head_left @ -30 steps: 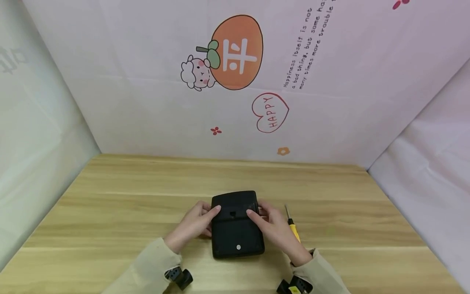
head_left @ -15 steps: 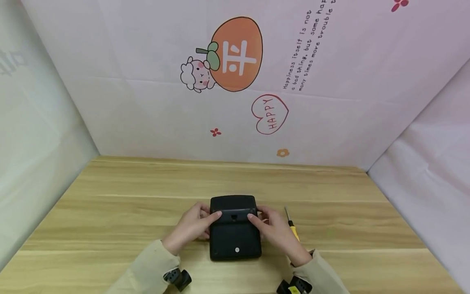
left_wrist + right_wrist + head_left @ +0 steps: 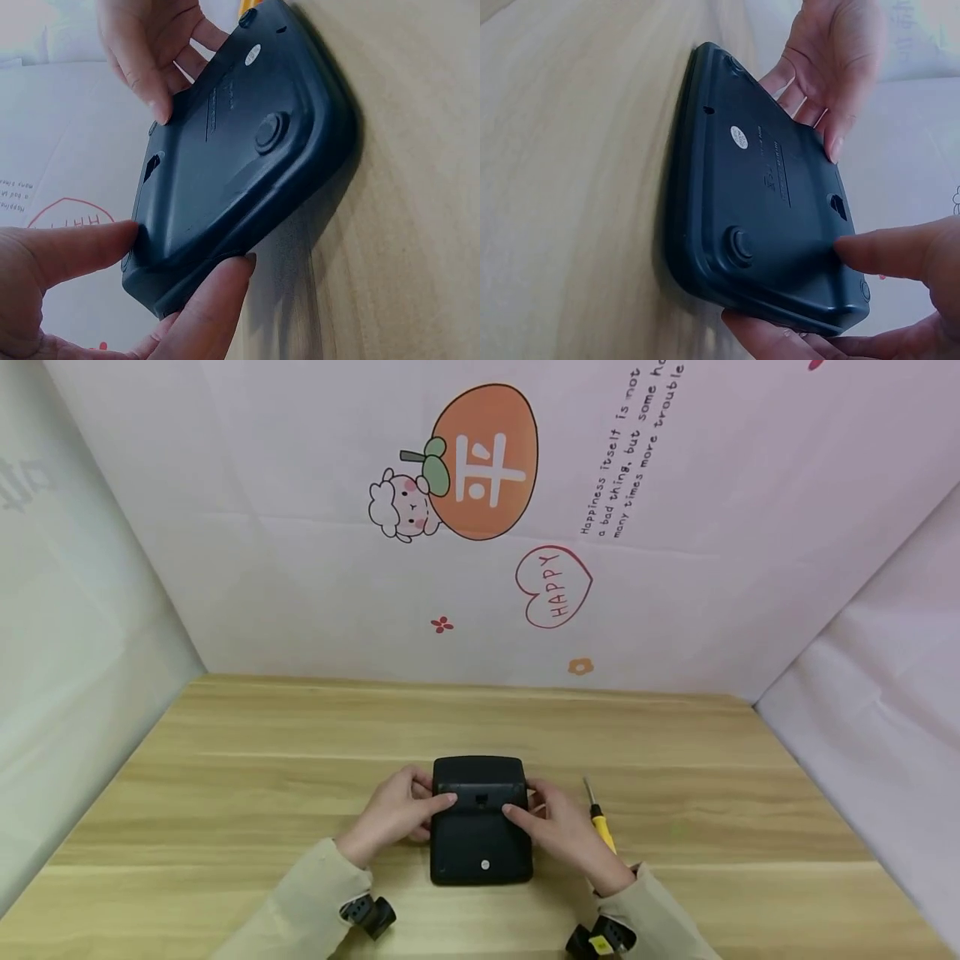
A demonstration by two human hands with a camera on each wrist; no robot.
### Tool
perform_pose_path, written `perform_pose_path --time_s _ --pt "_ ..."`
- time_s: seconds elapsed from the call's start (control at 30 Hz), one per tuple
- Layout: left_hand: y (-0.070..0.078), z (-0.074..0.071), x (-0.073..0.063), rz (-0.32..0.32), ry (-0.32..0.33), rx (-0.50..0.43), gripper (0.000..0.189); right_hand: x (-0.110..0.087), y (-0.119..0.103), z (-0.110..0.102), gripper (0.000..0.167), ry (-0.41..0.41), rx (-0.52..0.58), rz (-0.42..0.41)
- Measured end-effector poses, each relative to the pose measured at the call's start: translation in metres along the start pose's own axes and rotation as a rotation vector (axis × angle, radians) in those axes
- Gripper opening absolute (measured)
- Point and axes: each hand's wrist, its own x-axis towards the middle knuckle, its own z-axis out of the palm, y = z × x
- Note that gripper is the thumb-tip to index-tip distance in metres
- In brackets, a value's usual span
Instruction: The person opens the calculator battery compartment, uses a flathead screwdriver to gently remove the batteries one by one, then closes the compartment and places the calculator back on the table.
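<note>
A black desktop calculator [image 3: 481, 852] is held with its underside up, showing a small notch, a round white sticker and rubber feet. Its near edge is low over the wooden table, while its far part looks raised. My left hand [image 3: 392, 814] grips the left side, thumb on the back and fingers beneath the edge. On the opposite side, my right hand [image 3: 562, 827] holds it likewise, its thumb near the notch. In the left wrist view, the left fingers [image 3: 214, 307] curl around the calculator's edge. The keys and display face away and are hidden.
A screwdriver [image 3: 602, 828] with a yellow handle lies just right of my right hand, partly hidden by it. The wooden table [image 3: 300, 727] runs back to a printed white cloth wall [image 3: 300, 593]. White cloth also hangs at both sides.
The calculator has turned from slightly slanted to square with me, and its back tilts a little differently. Both hands keep their hold. The screwdriver stays put.
</note>
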Motion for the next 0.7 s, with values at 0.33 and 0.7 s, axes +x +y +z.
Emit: perform_pose_path --time_s 0.33,0.7 --pt "0.0016 -0.0001 0.0034 0.006 0.016 0.046 0.035 0.0015 -0.0016 -0.0017 0.057 -0.010 -0.047 0.019" --pt "-0.0018 0.0027 0.0038 0.049 0.043 0.120 0.032 0.0036 0.0023 0.0022 0.051 -0.003 -0.126 -0.003"
